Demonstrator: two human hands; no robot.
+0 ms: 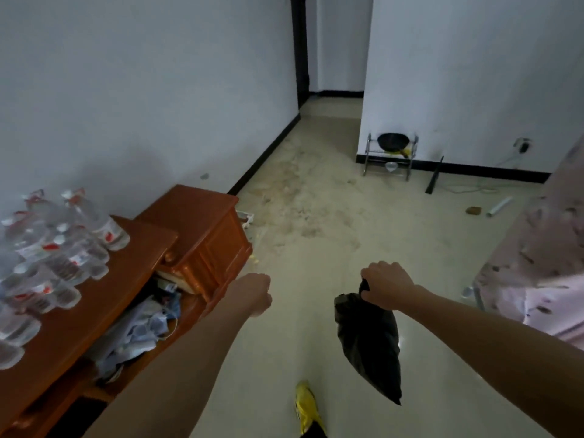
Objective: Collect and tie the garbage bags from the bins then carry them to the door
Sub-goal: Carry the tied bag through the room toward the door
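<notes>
Carrying stage, by the look of it. Holding one black garbage bag (369,343) by its gathered neck in the right hand (387,286), wrapped tight round the plastic. Hanging free below that fist, well clear of the floor (316,216), slanting down toward a yellow shoe (306,403). Looks bunched shut at the top; cannot tell about a proper knot, with the neck hidden inside the grip.

Reaching forward with the left hand (254,294) as well, curled under into a fist, nothing visible in it, near the corner of the wooden worktop (189,210). Passing that worktop on the left, loaded with water bottles (63,241), with a drawer (142,320) pulled open and stuffed with odds and ends. Passing a bed (537,248) on the right.

Heading, at a guess, for the dark-framed opening (331,58) at the far end, beyond the metal rack (390,172) and its black pan (393,141). Not a bin anywhere in view.

So, judging the score: collecting done for at least this one bag, tying probably done but unconfirmed, carrying under way. Left to do: crossing the rest of the floor and setting the bag down at the door. Impossible to say from here about any further bags; only one in hand, and a spare hand free for another.
</notes>
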